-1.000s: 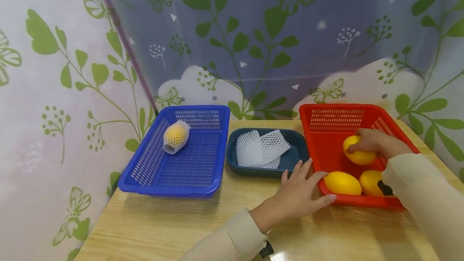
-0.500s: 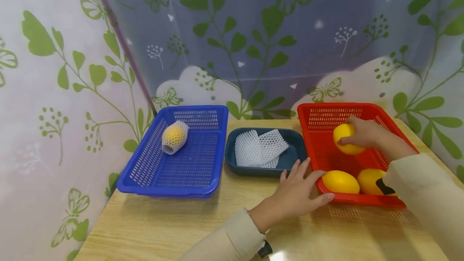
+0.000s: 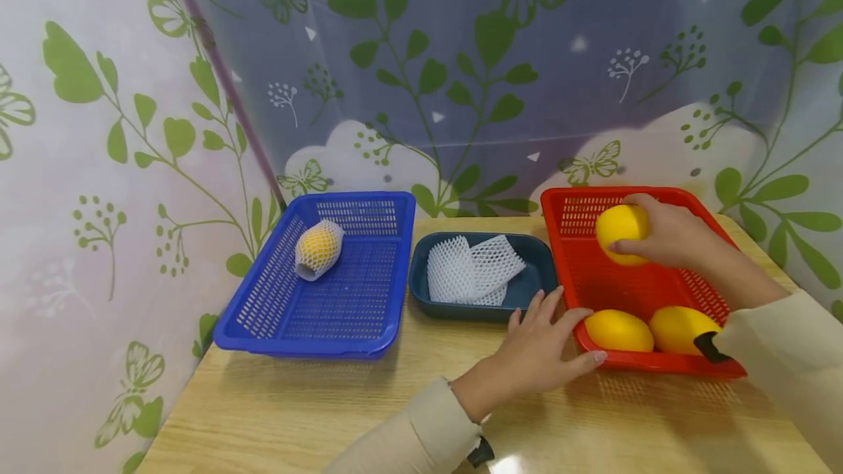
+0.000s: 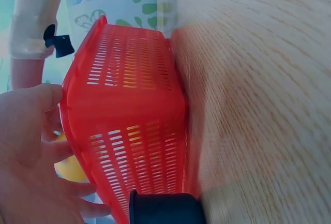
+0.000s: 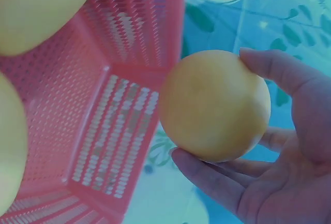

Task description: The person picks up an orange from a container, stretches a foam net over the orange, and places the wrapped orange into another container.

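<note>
In the head view my right hand (image 3: pixel 675 236) holds a smooth yellow mango (image 3: pixel 617 234) above the floor of the red basket (image 3: pixel 658 364). Thumb and fingers curl round the fruit's sides in the right wrist view, and much of its round surface faces that camera (image 5: pixel 212 105). Two more mangoes, one on the left (image 3: pixel 619 330) and one on the right (image 3: pixel 678 329), lie at the basket's near side; my right sleeve partly covers the right one. My left hand (image 3: pixel 536 350) rests with spread fingers at the basket's near left corner, touching the rim.
Between the baskets stands a dark green tray (image 3: pixel 484 313) with white foam net sleeves (image 3: pixel 454 269) in it. The blue basket (image 3: pixel 309 346) at left contains a mango in a foam net (image 3: pixel 319 249). A patterned cloth (image 3: pixel 395 93) hangs behind the wooden table (image 3: pixel 296 415).
My right hand has lifted the mango from lower in the red basket, moving it up and somewhat left. My left hand stays at the basket's corner.
</note>
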Tool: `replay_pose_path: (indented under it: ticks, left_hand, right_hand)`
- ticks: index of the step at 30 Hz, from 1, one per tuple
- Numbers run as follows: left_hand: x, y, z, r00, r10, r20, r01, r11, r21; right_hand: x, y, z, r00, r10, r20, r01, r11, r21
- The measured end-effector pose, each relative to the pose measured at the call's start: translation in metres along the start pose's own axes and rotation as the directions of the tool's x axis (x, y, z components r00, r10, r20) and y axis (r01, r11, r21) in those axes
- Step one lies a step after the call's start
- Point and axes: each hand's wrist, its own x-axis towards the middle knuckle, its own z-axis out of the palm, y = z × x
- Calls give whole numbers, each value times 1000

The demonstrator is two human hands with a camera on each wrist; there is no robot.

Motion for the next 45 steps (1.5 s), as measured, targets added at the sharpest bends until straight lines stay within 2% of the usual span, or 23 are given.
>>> replay_pose_path:
  ticks: [4,7,9,11,12,14,18,22,24,27,30,32,39,42,45]
  left_hand:
    - [1,-5,-3,999,17,-48,-18,1000,-25]
    - [2,-12,-11,993,26,-112,-40,992,-120]
    - [3,-17,-19,988,17,-156,-51,974,-220]
    - [4,-22,-27,983,-20,-182,-43,940,-338]
    - [4,-25,-31,981,-43,-187,-37,916,-399]
    - [5,-29,-38,978,-85,-193,-29,851,-524]
    - [4,-36,-52,977,-151,-152,-7,684,-729]
    - [3,-44,-60,978,-164,-126,-19,533,-846]
    - [2,-47,-64,979,-156,-132,-42,479,-877]
    - [-1,-51,-67,981,-138,-140,-69,426,-902]
    - [-6,-54,-71,984,-103,-144,-90,411,-907]
    - [-10,-55,-72,985,-79,-150,-105,411,-905]
    - [-20,-62,-75,984,-42,-175,-138,446,-884]
    - [-23,-66,-75,985,-30,-168,-134,477,-869]
    - [-26,-69,-76,987,-12,-161,-133,510,-850]
  right_hand:
    - [-7,-12,-2,998,-50,-35,50,999,20]
    - [-13,-22,-3,994,-88,-71,90,995,33]
    - [-17,-29,-3,990,-109,-95,114,992,45]
    - [-22,-36,-2,987,-117,-107,125,990,66]
    - [-24,-39,-1,986,-121,-111,130,989,76]
    - [-28,-45,2,986,-120,-114,132,986,99]
    - [-35,-59,9,982,-131,-139,150,980,132]
    - [-42,-71,21,964,-167,-207,203,965,167]
    - [-45,-78,30,950,-188,-250,238,953,187]
    - [-47,-87,45,917,-234,-323,309,928,206]
    - [-49,-93,58,878,-276,-391,378,901,214]
    - [-50,-95,65,859,-286,-425,407,886,225]
    - [-52,-103,85,802,-322,-504,485,843,232]
    - [-53,-106,93,797,-331,-505,499,831,244]
    - [-53,-108,101,804,-339,-488,509,817,272]
